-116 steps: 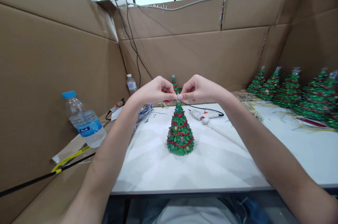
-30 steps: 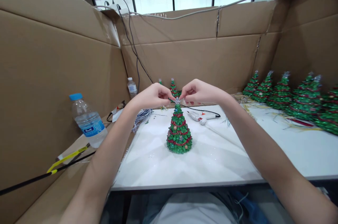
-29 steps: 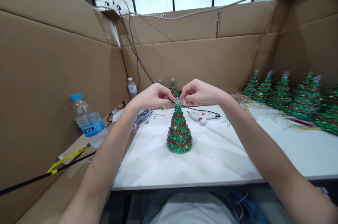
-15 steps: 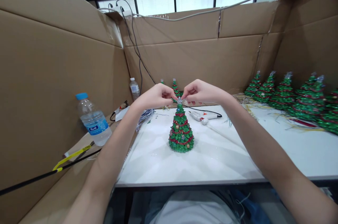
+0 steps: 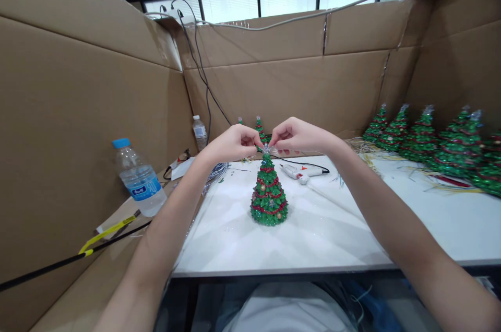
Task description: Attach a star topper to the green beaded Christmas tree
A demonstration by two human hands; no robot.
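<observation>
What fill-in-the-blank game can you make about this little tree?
The left hand and right hand pinch the ____ atop the tree.
The near bottle has a ____ cap.
The glue gun lies on a ____ table.
Missing words: star, blue, white.

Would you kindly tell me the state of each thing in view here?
Tree: upright on the table.
Star: on the treetop, pinched from both sides.
Left hand: pinching star.
Right hand: pinching star.
Bottle: upright, capped.
Glue gun: lying flat.
Side trees: upright, topped.
</observation>
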